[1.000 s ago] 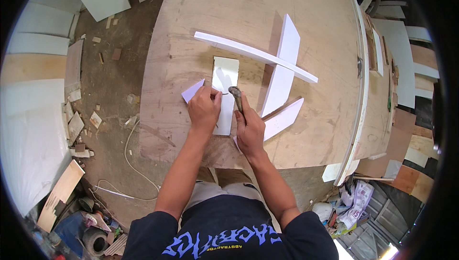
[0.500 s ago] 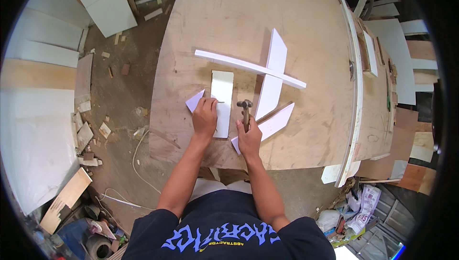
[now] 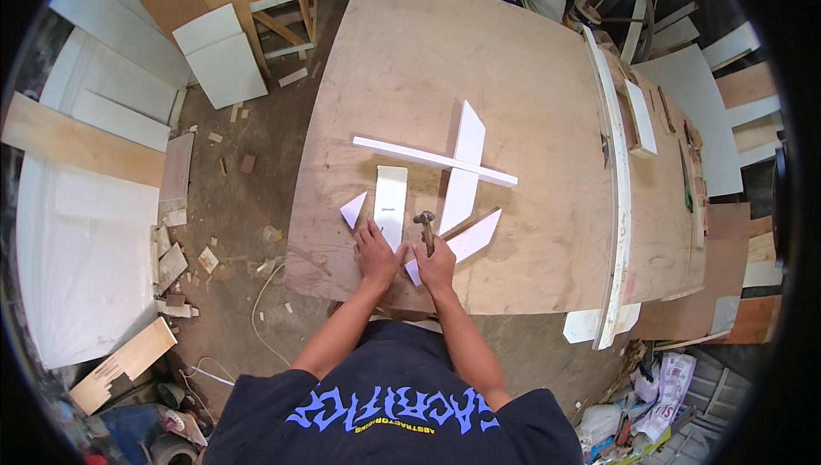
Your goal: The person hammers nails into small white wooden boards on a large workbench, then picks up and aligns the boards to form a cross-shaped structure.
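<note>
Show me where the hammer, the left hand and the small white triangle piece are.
hammer [image 3: 424, 219], head view, on its metal head.
left hand [image 3: 376, 253], head view, back of hand.
small white triangle piece [image 3: 353, 208], head view, its middle.

White printed plastic bags [image 3: 663, 397] crumpled on floor, lower right

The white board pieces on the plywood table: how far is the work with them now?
Done: a long strip already lies across a slanted board. In hand: the right hand holds a hammer upright, and the left hand presses the near end of an upright white board. Left: a small triangle and a pointed piece lie loose beside.
</note>
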{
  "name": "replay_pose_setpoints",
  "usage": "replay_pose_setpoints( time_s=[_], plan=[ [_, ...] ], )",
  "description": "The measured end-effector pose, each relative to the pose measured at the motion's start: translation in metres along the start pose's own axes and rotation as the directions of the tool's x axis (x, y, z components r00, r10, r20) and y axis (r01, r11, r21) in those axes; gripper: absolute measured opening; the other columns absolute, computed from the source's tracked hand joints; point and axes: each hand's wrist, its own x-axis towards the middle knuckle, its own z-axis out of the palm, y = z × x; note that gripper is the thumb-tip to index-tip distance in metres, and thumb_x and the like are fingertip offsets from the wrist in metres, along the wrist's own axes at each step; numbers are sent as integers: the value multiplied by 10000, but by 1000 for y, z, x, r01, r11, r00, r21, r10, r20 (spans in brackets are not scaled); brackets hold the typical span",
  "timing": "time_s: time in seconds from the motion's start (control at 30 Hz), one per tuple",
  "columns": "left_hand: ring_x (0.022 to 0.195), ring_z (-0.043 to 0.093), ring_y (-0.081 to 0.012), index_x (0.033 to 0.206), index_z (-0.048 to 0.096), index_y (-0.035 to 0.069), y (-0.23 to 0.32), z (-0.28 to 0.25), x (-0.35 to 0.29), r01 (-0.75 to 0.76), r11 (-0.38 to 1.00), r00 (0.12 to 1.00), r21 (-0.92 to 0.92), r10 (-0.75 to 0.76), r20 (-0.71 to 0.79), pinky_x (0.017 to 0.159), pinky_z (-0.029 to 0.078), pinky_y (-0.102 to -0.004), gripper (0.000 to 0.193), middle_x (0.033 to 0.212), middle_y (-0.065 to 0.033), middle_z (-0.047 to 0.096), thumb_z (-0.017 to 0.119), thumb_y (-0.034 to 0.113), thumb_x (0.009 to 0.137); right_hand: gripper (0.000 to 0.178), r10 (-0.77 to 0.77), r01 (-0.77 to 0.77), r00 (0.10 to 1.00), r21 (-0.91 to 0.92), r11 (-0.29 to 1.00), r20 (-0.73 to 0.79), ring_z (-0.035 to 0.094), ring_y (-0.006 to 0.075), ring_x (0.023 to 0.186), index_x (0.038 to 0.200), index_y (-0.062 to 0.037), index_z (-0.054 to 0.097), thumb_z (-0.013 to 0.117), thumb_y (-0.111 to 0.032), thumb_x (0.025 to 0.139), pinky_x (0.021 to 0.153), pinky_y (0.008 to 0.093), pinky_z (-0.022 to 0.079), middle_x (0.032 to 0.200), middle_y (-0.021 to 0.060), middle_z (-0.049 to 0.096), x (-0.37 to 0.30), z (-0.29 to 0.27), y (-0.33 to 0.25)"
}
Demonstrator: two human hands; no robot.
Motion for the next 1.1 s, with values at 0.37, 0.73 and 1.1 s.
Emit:
replay_pose_setpoints(
  time_s=[0.37,0.73,1.1],
  plan=[
    [1231,470,-433,1494,447,15,-33,-8,4,-45,981,999,-190,42,-16,1051,425,-566,966,1309,-232,474,890,265,673,361,52,-53,999,125,991,15,775,319,998,1229,-42,763,795,-272,953,902,418,580,1059,158,804,-33,-22,3],
    [1209,475,-438,1478,459,3,-84,-85,54,-350,909,934,-228,358,-4,1028,410,-576,946,1305,-230,474,894,236,670,334,22,-3,989,128,992,-147,767,292,858,1208,-36,768,792,-261,963,809,389,579,975,158,797,-43,25,-71],
    [1245,468,-434,1440,471,-3,-189,-182,161,-466,812,840,-353,531,113,1024,419,-572,924,1302,-228,469,913,206,656,373,254,-129,900,339,932,-354,756,197,925,1266,-10,749,795,-244,980,858,346,574,1039,113,808,-32,165,-248]
  ],
)
